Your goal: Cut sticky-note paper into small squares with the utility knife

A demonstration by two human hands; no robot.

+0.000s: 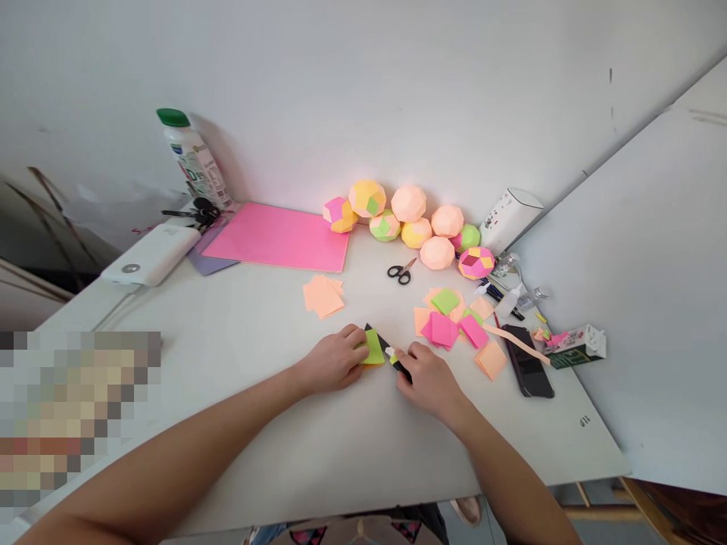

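Fingers of the right hand (423, 375) are closed around a slim black, green and white tool (404, 370), its kind too small to tell, its pale tip aimed towards 11 o'clock. At 9 o'clock from it, the left hand (336, 357) bends its fingers over the left part of a green paper (373, 348); whether they pinch or only press it, I cannot tell. This paper is low over the white table (318, 462), between the two hands, with a dark piece (379, 335) showing past its upper and right edges.

Taking the green paper as the clock's centre, a phone (528, 363) lies at 3 o'clock, and beside it stands a small carton (579, 347). Nearer 2 o'clock is a loose pile of pink, green and peach paper squares (441, 330). Peach squares (323, 295) overlap at 10 o'clock. Black-handled scissors (399, 274) lie at 1 o'clock. Farther off, a pink sheet (278, 236) spreads towards 10 o'clock, and many-sided paper balls (409, 204) cluster from 11 to 2. Beyond the sheet, a green-capped bottle (193, 159) leans at 10 o'clock against the wall (352, 91).
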